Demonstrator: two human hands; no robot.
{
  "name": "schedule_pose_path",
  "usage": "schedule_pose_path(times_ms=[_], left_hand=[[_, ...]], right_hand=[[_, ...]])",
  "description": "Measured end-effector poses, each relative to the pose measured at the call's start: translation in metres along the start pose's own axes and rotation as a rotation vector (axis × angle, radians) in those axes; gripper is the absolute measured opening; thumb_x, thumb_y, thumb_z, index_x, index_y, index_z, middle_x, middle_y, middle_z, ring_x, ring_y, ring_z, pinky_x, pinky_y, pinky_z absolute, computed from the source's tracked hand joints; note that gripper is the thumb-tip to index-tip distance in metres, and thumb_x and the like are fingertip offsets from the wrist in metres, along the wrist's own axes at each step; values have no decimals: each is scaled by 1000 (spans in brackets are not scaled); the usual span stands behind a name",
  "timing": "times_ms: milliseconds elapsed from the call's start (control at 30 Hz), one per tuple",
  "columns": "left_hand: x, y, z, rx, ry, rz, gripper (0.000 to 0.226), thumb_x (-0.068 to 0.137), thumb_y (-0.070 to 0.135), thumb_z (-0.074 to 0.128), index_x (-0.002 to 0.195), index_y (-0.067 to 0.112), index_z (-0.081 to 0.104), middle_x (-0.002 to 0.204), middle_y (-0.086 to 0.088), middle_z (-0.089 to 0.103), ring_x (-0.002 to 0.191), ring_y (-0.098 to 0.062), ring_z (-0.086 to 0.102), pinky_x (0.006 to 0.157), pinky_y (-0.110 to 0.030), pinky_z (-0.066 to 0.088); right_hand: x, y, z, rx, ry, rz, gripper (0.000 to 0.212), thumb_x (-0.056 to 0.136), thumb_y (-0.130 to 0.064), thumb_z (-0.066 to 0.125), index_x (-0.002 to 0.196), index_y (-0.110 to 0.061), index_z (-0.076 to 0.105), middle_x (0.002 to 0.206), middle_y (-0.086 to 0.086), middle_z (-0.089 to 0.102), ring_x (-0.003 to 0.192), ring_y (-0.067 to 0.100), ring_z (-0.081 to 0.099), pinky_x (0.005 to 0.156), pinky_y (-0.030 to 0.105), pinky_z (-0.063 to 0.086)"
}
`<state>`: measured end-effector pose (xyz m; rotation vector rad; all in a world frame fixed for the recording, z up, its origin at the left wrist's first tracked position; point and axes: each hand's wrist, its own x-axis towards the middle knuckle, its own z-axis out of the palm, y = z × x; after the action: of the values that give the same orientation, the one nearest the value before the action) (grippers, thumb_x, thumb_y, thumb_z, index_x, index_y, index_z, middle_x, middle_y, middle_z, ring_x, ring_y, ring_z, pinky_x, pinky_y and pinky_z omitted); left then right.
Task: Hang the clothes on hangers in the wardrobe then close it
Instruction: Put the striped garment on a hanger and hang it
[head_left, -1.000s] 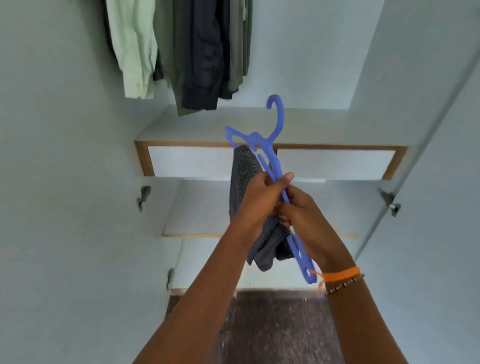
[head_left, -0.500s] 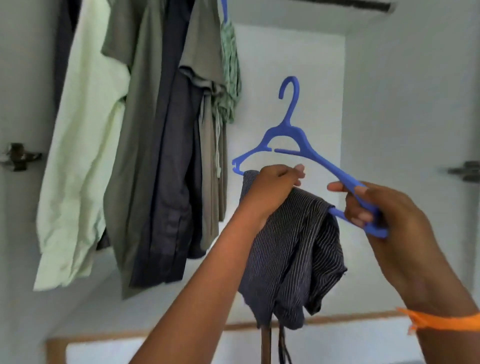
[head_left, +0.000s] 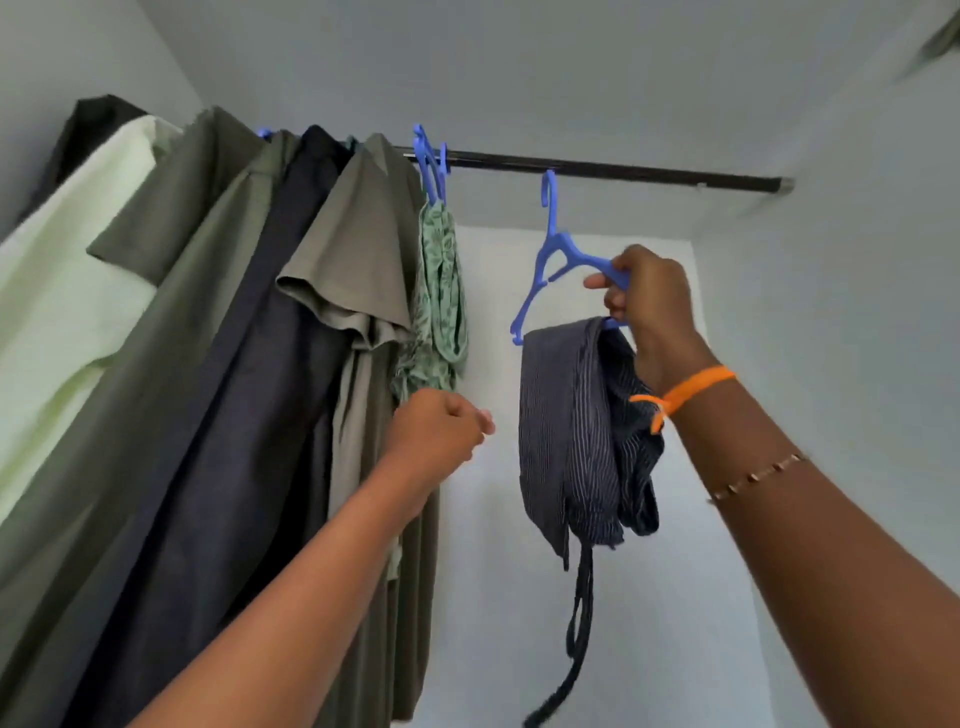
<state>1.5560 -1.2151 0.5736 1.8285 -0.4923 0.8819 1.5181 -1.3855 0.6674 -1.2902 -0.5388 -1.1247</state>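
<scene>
While the right hand (head_left: 652, 312) grips the hanger (head_left: 558, 260), its hook sits at the rail (head_left: 623, 171) above; shorts (head_left: 571, 426) drape below that grip. Left hand (head_left: 441, 426) curls empty, leftward.

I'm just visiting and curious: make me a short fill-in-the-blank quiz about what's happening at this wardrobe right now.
1. The right hand grips a hanger whose colour is ____.
2. The hanger's hook sits at the dark ____ near the wardrobe's top.
3. Draped over the hanger is a dark ____ garment.
4. The left hand holds ____.

Missing words: blue; rail; striped; nothing
</scene>
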Motion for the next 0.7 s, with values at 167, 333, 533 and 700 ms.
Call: schedule_pose_path(times_ms=[167,333,533,700], left_hand=[[64,5,10,-16,40,69,30,92,14,57,64,14,67,66,3,63,53,-7,52,50,-13,44],[102,12,14,7,63,136,25,94,15,55,80,3,71,67,1,63,52,-8,52,43,-8,40],[125,16,15,54,35,136,25,95,19,56,81,5,72,71,-1,65,56,-11,54,54,-14,46],[132,9,13,86,27,116,22,94,22,58,79,11,70,78,-1,66,70,-11,58,82,-33,54]], right_hand=[[89,30,34,32,18,-67,27,84,-18,43,65,-7,58,58,-2,57,51,14,38,54,28,28],[160,36,62,91,-6,-128,24,85,-16,43,63,-9,51,71,7,61,56,16,41,63,34,32],[213,35,82,133,-66,-99,26,93,-18,42,68,-16,46,65,-1,49,53,11,45,51,18,38],[216,29,95,125,-280,45,14,89,-15,40,76,-10,44,70,8,52,36,9,34,42,19,25]])
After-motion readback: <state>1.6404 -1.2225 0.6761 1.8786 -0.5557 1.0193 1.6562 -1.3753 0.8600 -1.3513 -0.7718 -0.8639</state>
